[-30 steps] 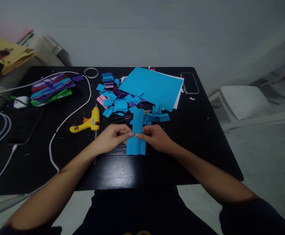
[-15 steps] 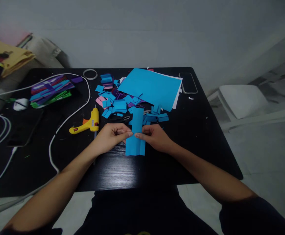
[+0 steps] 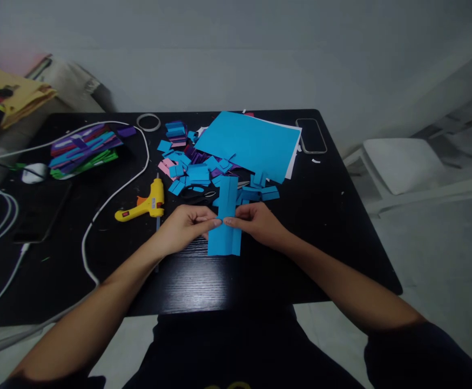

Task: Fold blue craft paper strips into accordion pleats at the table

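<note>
A long strip of blue paper (image 3: 227,216), creased lengthwise, lies on the black table (image 3: 220,281) in front of me. My left hand (image 3: 187,227) pinches its left edge at the middle, fingers closed. My right hand (image 3: 258,222) pinches the right edge at the same height, fingertips nearly meeting those of the left. The strip's far end reaches a heap of small folded blue, pink and purple paper pieces (image 3: 195,167).
A large blue sheet (image 3: 252,143) lies behind the heap, a phone (image 3: 311,136) at its right. A yellow glue gun (image 3: 145,202) with a white cable (image 3: 110,200) is at the left, black scissors (image 3: 197,194) beside it. Coloured strips (image 3: 84,148) and a tape ring (image 3: 148,121) lie at the back left.
Both hands have stayed on the blue strip; my right fingers have slid slightly inward along the crease. Nothing else has moved.
</note>
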`<state>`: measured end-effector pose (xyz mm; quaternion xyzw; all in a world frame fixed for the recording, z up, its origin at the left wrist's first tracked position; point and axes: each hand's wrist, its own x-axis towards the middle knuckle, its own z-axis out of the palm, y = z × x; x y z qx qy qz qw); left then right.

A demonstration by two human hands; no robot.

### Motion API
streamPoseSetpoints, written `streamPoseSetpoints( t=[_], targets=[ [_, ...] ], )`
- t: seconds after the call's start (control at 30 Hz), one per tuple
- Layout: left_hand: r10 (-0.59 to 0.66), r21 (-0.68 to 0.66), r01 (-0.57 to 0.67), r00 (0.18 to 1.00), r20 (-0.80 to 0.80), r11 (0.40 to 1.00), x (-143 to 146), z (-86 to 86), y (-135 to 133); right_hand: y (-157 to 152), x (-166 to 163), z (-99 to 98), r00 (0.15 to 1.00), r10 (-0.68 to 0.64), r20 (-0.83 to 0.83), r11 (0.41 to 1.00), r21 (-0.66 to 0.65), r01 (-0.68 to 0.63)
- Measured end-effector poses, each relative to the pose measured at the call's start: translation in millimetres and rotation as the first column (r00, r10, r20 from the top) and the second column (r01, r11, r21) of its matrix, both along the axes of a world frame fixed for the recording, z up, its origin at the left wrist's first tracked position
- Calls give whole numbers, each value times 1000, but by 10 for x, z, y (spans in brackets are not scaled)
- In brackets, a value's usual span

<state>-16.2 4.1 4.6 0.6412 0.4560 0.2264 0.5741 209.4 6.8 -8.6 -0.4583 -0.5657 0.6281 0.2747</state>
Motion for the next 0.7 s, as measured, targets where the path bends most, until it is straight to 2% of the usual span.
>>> streamPoseSetpoints(
  t=[0.1,0.33,0.53,0.7],
  targets=[
    [11,25,-11,1000,-1,1000,6,29,3,5,-3,15,999,-25,-21,999,-23,25],
    [20,72,-22,999,27,997,42,12,-25,-13,-13,-55,1000,10,16,1000,23,-10],
    [73,140,-69,997,-22,988,41,49,-25,6,-2,-13,1000,6,-15,1000,6,-6],
    [64,86,-66,997,31,994,71,58,-34,-3,-5,30,998,37,-42,998,44,-36]
  ],
)
